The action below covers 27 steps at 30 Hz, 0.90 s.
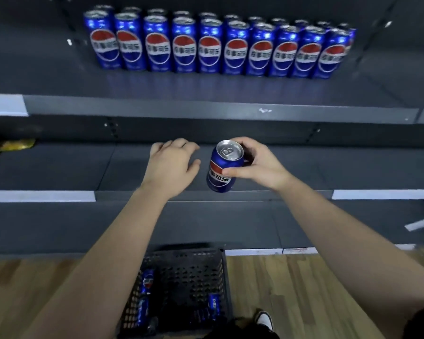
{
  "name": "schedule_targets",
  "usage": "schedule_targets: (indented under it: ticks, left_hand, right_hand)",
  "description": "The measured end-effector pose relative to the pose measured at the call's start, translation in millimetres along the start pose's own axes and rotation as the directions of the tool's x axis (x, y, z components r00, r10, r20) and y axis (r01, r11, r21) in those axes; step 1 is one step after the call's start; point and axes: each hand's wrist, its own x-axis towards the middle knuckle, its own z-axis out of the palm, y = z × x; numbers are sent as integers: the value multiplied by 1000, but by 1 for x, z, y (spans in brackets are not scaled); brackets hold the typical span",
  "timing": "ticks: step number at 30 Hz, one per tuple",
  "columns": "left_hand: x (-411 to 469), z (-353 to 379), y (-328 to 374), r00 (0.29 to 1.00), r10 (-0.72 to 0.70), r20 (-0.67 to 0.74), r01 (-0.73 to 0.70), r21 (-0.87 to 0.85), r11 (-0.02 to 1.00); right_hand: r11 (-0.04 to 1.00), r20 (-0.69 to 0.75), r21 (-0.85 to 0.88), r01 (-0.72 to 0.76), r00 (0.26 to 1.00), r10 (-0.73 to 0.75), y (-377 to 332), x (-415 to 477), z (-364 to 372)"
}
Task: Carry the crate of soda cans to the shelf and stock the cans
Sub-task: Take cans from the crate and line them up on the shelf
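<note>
My right hand (257, 165) grips a blue soda can (222, 167) by its side, holding it slightly tilted above the front edge of the middle shelf (59, 167). My left hand (173, 162) hovers beside it with relaxed fingers, holding nothing. Two rows of several blue cans (218, 47) stand upright on the upper shelf (206, 89). A black perforated crate (220, 277) sits on the floor below me, with a few cans (146, 287) lying inside.
A yellow snack bag (8, 146) lies at the far left of the middle shelf. White price strips (39, 196) run along the shelf edges. The floor (304, 289) is wooden, and my shoe (264, 320) shows next to the crate.
</note>
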Motion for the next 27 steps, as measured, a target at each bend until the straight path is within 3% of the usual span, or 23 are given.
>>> schedule_targets:
  ticks: [8, 15, 27]
  left_hand:
    - [56, -21, 65, 982, 180, -65, -181, -11, 983]
    - [112, -32, 124, 957, 266, -119, -265, 18, 964]
    - [203, -14, 204, 962, 234, -139, -231, 33, 972]
  right_hand:
    - [997, -146, -53, 57, 987, -65, -38, -16, -84]
    - [992, -337, 34, 123, 936, -104, -47, -11, -172]
    - [986, -349, -16, 169, 923, -164, -41, 39, -310]
